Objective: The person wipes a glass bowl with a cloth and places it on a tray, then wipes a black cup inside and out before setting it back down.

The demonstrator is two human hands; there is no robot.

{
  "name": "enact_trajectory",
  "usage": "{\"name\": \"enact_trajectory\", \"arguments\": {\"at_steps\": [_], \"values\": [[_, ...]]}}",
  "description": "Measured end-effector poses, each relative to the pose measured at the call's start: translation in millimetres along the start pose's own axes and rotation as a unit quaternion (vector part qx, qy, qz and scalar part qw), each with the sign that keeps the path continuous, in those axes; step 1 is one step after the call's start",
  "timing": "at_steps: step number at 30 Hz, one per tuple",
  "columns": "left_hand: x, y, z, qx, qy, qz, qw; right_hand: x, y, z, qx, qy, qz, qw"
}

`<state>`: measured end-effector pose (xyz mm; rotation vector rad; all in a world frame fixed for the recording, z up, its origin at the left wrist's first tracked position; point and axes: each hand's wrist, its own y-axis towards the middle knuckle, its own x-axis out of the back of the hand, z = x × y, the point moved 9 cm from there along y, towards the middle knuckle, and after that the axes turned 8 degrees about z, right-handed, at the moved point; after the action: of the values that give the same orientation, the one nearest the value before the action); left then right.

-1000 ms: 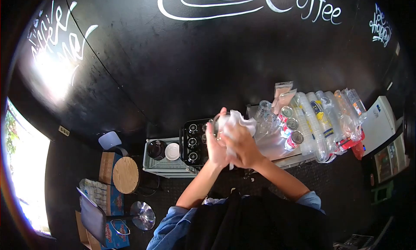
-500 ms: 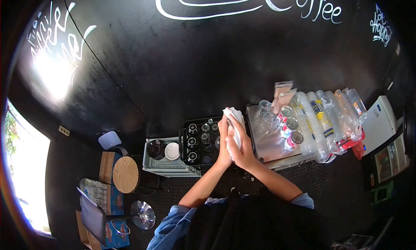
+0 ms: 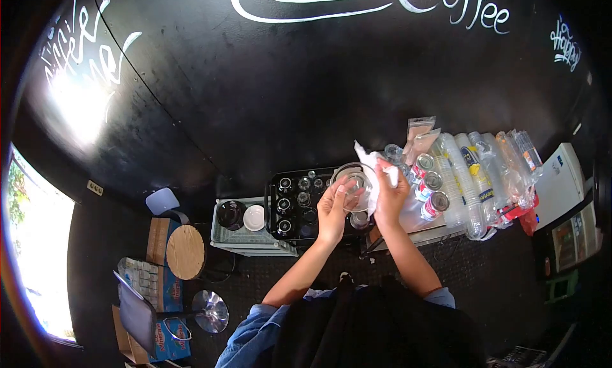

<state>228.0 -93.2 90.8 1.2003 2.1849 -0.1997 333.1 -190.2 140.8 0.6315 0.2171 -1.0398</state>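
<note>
My left hand (image 3: 331, 212) is closed on the near-left edge of a round clear glass dish (image 3: 353, 184), which is tilted so its open face shows. Whether it is a saucer or a shallow bowl is hard to tell. A crumpled white cloth or tissue (image 3: 371, 161) is gripped by my right hand (image 3: 392, 196), close to the dish's right side. Below the hands is a black tray (image 3: 270, 224) with several upturned glasses (image 3: 284, 206).
Right of the tray, a metal surface carries cans (image 3: 434, 205), stacked plastic cups (image 3: 468, 183) and clear glasses (image 3: 393, 153). On the left, a grey rack (image 3: 255, 244) bears a white saucer (image 3: 254, 218) and dark dishes (image 3: 229, 216). A wooden stool (image 3: 185, 252) stands farther left.
My hands were pressed together around the white cloth; now they are apart. The right hand has moved right with the cloth, and the glass dish now shows in the left.
</note>
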Motion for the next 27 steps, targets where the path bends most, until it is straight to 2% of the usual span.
{"name": "enact_trajectory", "arguments": {"at_steps": [2,4,5,6,8,9,10,12,13,14,16,17,18,20,21,22,25,27], "values": [[0,-4,-5,0.014,-0.012,-0.013,1.000,-6,2,26,0.077,-0.120,0.035,0.989],[2,-6,-1,0.040,-0.061,-0.017,0.997,-39,-10,30,0.119,-0.233,0.196,0.945],[5,-6,4,0.062,-0.049,-0.018,0.997,-58,-26,17,0.169,-0.380,0.323,0.850],[10,-5,7,0.064,-0.051,-0.022,0.996,-78,-48,9,0.185,-0.540,0.396,0.719],[41,-13,18,0.097,0.033,-0.128,0.986,-71,-72,-11,0.171,-0.535,0.439,0.701],[36,-10,8,0.046,0.045,-0.064,0.996,-66,-85,-23,0.163,-0.512,0.494,0.684],[39,-14,6,0.049,0.045,-0.067,0.996,-55,-85,-29,0.159,-0.510,0.496,0.685],[44,-33,25,0.180,0.014,-0.077,0.981,-47,-96,-32,0.170,-0.469,0.555,0.666],[50,-37,41,0.223,0.002,-0.052,0.973,-45,-90,-31,0.154,-0.517,0.534,0.651],[53,-40,47,0.228,-0.001,-0.057,0.972,-48,-96,-35,0.148,-0.515,0.538,0.651],[64,-42,54,0.248,0.096,-0.095,0.959,-53,-101,-43,0.115,-0.496,0.522,0.684],[80,-36,57,0.198,0.161,-0.084,0.963,-54,-108,-47,0.126,-0.481,0.512,0.701],[92,-35,59,0.200,0.161,-0.087,0.963,-50,-107,-53,0.124,-0.478,0.514,0.701],[110,-42,69,0.305,0.135,-0.040,0.942,-46,-122,-65,0.158,-0.468,0.597,0.632],[110,-42,65,0.306,0.074,-0.036,0.948,-45,-121,-59,0.170,-0.439,0.588,0.658],[115,-43,63,0.310,0.075,-0.037,0.947,-37,-122,-66,0.166,-0.438,0.588,0.660],[122,-46,64,0.362,0.125,-0.007,0.924,-23,-128,-81,0.197,-0.426,0.604,0.644],[138,-43,73,0.391,0.171,0.020,0.904,-20,-125,-89,0.188,-0.413,0.595,0.664]]}}
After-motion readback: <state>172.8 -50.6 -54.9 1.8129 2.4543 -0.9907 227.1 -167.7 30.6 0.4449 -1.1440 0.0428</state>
